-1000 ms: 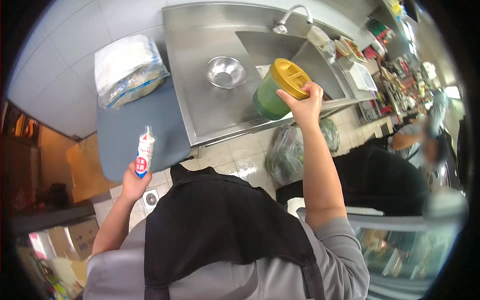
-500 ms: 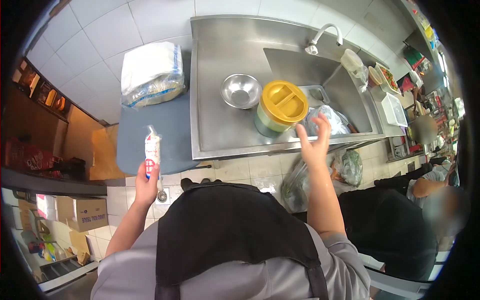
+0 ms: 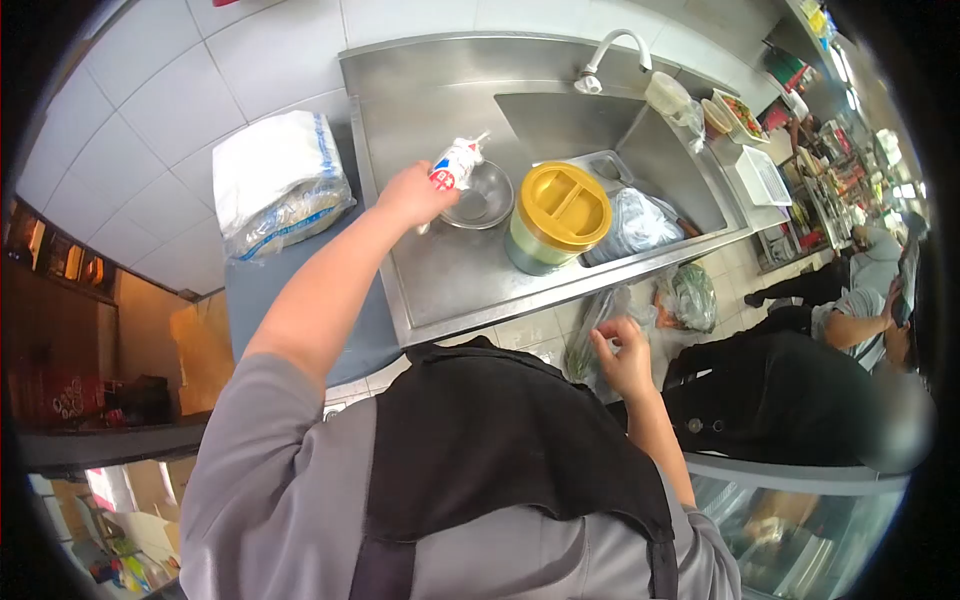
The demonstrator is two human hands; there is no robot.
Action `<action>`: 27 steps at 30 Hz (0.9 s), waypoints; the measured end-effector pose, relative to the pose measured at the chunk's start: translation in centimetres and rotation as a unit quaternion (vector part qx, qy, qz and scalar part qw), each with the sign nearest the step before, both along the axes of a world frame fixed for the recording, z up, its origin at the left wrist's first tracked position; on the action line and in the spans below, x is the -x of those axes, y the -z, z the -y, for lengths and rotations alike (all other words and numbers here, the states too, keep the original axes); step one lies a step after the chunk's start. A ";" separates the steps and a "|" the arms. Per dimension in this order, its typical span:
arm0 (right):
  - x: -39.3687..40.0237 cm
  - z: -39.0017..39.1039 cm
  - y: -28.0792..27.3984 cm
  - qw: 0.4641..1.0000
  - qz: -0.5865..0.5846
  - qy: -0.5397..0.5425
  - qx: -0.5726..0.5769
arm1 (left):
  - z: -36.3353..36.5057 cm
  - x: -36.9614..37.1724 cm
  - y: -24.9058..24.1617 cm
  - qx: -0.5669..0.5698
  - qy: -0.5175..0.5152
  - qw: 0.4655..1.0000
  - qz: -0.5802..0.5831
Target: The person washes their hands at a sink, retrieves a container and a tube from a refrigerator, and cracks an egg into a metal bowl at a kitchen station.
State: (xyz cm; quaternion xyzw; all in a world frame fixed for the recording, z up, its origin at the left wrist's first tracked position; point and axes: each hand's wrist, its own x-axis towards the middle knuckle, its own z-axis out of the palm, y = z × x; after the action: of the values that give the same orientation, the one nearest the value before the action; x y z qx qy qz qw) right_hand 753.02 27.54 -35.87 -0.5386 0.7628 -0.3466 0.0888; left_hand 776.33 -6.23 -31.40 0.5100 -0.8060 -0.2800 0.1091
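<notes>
Our left hand (image 3: 408,195) has its fingers closed round a small white squeeze tube (image 3: 455,164) with a red and blue label, held tilted over the rim of the steel bowl (image 3: 478,196). We take that bowl as our landmark: it sits on the steel bench (image 3: 440,275), and we cannot tell whether anything lies in it. Our right hand (image 3: 624,352) hangs below the bench edge, well apart from the bowl, fingers loosely curled and gripping nothing.

Just right of the bowl stands a green tub with a yellow lid (image 3: 550,215), shut, contents hidden. Beyond the tub, a clear plastic bag (image 3: 635,222) lies in the sink (image 3: 560,110). Left of the bowl, a wrapped white bundle (image 3: 278,180) rests on a grey surface. Far right of the bowl, another person (image 3: 800,370) stands at work.
</notes>
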 end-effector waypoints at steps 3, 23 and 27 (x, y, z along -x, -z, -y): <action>-0.7 -1.8 0.4 0.999 0.006 0.029 -0.017 | 2.8 2.0 1.6 0.007 -0.081 0.997 -0.004; -2.3 -5.6 3.6 0.986 0.111 0.090 -0.087 | 7.1 0.8 6.8 -0.164 -0.004 0.986 0.032; -2.8 -3.4 2.1 0.980 0.127 0.102 -0.111 | 5.7 -0.6 8.0 -0.099 -0.143 0.982 -0.078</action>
State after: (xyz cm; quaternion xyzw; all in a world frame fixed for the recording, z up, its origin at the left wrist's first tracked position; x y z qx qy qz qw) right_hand 755.85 30.93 -37.96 -0.3963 0.8301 -0.3325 0.2081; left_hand 776.91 -11.93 -39.38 0.6047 -0.6820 -0.3792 0.1597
